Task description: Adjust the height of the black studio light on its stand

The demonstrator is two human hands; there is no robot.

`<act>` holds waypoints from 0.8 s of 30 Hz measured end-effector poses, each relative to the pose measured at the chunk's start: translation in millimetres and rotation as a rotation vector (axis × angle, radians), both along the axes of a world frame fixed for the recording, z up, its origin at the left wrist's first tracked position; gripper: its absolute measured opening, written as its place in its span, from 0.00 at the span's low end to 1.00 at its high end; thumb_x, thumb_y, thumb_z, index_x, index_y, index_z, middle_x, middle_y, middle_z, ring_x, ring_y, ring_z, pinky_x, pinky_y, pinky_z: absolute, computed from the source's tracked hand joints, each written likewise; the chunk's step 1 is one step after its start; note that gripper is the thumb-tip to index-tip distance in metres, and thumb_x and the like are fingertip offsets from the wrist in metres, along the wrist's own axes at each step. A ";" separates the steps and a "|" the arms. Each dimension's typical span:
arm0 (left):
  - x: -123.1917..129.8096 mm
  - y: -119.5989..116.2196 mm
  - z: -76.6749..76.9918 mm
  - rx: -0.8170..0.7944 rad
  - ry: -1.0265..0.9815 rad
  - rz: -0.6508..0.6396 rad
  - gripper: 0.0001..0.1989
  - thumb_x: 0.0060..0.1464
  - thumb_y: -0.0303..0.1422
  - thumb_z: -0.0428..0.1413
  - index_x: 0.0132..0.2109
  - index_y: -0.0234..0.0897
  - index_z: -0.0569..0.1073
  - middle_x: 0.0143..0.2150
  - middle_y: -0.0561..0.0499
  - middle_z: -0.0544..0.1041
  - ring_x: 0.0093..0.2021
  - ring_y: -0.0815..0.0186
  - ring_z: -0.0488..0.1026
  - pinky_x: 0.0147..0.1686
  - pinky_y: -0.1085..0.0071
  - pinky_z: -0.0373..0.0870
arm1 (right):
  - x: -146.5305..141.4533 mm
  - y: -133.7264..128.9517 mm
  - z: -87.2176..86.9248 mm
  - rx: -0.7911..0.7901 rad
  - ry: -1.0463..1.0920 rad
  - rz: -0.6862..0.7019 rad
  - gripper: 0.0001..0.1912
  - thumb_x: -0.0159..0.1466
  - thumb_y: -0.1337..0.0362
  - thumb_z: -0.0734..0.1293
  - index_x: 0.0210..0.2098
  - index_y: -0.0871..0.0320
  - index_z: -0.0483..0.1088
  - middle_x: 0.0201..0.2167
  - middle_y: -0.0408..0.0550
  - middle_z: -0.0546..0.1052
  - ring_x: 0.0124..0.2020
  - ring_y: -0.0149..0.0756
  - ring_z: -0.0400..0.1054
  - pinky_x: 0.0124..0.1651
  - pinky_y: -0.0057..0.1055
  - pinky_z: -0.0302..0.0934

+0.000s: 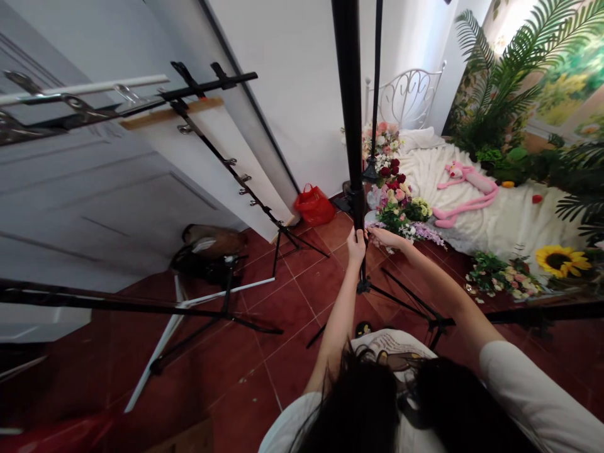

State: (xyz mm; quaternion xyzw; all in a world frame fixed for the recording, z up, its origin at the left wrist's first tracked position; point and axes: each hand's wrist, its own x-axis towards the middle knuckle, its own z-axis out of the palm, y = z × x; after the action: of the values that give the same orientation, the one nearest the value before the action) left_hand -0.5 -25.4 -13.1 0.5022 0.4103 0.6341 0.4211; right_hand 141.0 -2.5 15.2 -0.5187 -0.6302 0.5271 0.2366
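Two bare hands are raised to a black stand pole, kept upright by splayed tripod legs on red floor tiles. The left hand is curled around the pole. The right hand is reached in from the side, its fingers laid at the pole; whether they close on it cannot be told. The pole appears to be steadied from both sides. A thinner pole is stood just behind it.

To the left, a clamped crossbar is carried across a white panel, apparently to hold it up. Beyond the poles, a bunch of flowers is banked against a white metal bedstead, and a pink plush toy is laid on a fluffy white throw, as if dressed for display.

The pole's top is cut off by the frame. The lower view is blocked by the person's dark hair. A brown object cannot be made out.
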 end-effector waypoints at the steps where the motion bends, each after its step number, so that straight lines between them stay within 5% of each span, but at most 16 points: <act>1: 0.1 0.3 -0.5 0.002 0.002 0.000 0.40 0.53 0.75 0.49 0.30 0.40 0.68 0.25 0.52 0.70 0.27 0.68 0.67 0.32 0.69 0.67 | 1.8 -1.0 -2.8 0.000 0.018 -0.005 0.18 0.79 0.59 0.55 0.33 0.54 0.64 0.21 0.41 0.67 0.21 0.32 0.60 0.24 0.25 0.55; 8: 0.6 1.7 -3.7 0.015 0.003 -0.010 0.39 0.55 0.74 0.49 0.31 0.40 0.69 0.26 0.52 0.70 0.27 0.67 0.68 0.32 0.69 0.67 | 7.0 -11.6 -16.2 -0.150 0.296 -0.139 0.11 0.74 0.54 0.65 0.38 0.53 0.64 0.25 0.36 0.63 0.24 0.30 0.57 0.30 0.25 0.59; 13: 0.9 0.7 -3.9 0.013 0.016 0.002 0.39 0.56 0.74 0.47 0.31 0.40 0.70 0.26 0.52 0.70 0.28 0.66 0.68 0.33 0.68 0.67 | 12.5 -17.1 -16.3 -0.246 0.480 -0.138 0.16 0.67 0.52 0.74 0.41 0.53 0.65 0.29 0.35 0.66 0.24 0.26 0.56 0.29 0.21 0.58; 18: 0.6 0.2 -3.2 0.026 0.028 -0.012 0.38 0.57 0.73 0.47 0.31 0.40 0.70 0.27 0.51 0.70 0.29 0.66 0.68 0.33 0.68 0.66 | 22.7 -3.7 -1.8 -0.189 0.276 -0.118 0.16 0.64 0.56 0.76 0.46 0.56 0.73 0.23 0.33 0.65 0.22 0.24 0.56 0.24 0.20 0.52; 24: 1.2 2.4 -4.9 0.013 0.027 0.001 0.39 0.55 0.74 0.47 0.30 0.40 0.68 0.26 0.51 0.70 0.28 0.67 0.67 0.33 0.68 0.66 | 16.4 12.3 17.3 -0.029 -0.022 -0.023 0.10 0.69 0.62 0.72 0.48 0.60 0.77 0.20 0.35 0.70 0.20 0.26 0.61 0.24 0.23 0.55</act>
State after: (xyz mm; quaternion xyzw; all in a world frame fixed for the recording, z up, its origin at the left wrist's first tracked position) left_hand 0.7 -23.0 -18.0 0.5130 0.4122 0.6303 0.4120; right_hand 157.4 9.8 32.5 -0.5350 -0.6193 0.5275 0.2280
